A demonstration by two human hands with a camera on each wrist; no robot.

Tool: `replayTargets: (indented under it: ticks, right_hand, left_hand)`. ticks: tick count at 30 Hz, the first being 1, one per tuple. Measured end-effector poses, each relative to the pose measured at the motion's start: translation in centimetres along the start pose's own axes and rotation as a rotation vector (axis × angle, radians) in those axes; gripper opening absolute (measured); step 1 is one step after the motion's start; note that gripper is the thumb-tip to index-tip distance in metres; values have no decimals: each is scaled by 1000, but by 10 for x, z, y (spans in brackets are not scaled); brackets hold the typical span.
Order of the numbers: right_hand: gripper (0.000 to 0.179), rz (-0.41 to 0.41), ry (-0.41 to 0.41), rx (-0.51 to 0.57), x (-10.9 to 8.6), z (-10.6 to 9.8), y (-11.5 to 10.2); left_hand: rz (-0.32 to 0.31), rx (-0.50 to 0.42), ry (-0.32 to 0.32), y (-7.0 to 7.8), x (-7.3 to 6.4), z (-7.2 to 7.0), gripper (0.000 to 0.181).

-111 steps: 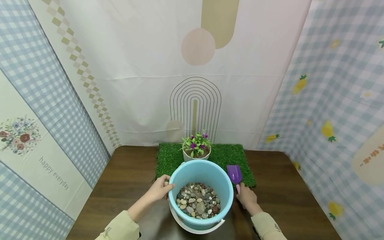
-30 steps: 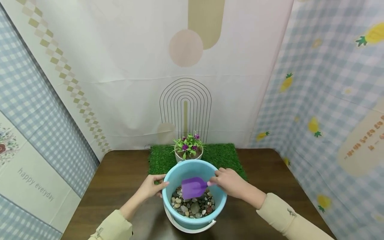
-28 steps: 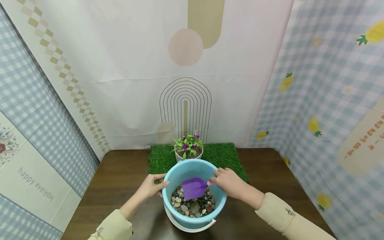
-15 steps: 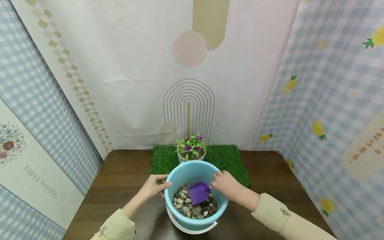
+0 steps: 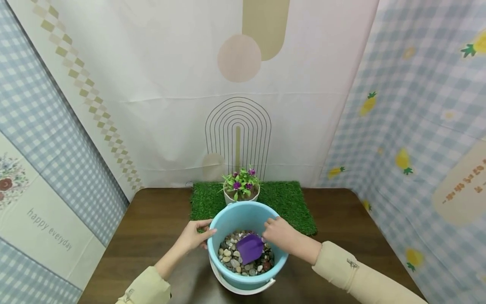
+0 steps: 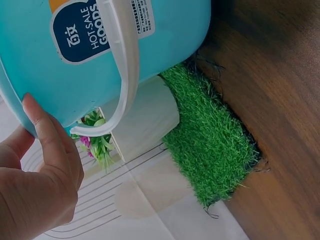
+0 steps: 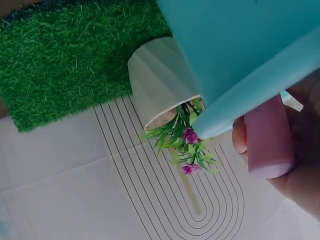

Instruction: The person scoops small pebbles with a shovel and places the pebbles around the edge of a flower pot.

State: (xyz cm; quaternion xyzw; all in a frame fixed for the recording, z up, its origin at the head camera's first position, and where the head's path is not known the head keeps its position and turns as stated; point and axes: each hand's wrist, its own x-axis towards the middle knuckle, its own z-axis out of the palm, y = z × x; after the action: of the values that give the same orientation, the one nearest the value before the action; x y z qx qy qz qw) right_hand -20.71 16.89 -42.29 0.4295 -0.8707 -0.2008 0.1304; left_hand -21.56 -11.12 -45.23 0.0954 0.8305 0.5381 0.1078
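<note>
A light blue bucket stands on the table with several mixed pebbles in its bottom. My left hand pinches the bucket's left rim between thumb and fingers; the left wrist view shows the fingers against the outer wall. Over the far right rim reaches my right hand, gripping a small shovel by its pink handle. The shovel's purple blade lies tilted on the pebbles inside the bucket. Whether pebbles sit on the blade is hard to tell.
Behind the bucket, a white pot with purple flowers stands on a green turf mat. The bucket's white handle hangs down at the front. Dark wooden table surrounds it, with cloth hangings behind.
From beside the bucket, my right hand has brought the shovel over the rim and into it. Lately the blade has sunk lower and tilted onto the pebbles. My left hand keeps the rim.
</note>
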Motion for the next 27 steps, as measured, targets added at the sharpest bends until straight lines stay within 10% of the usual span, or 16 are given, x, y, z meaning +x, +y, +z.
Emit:
replayTargets:
  ticks: [27]
  right_hand:
    - [8, -117, -38, 327, 18, 14, 8]
  left_hand:
    - [12, -18, -15, -4, 2, -1, 48]
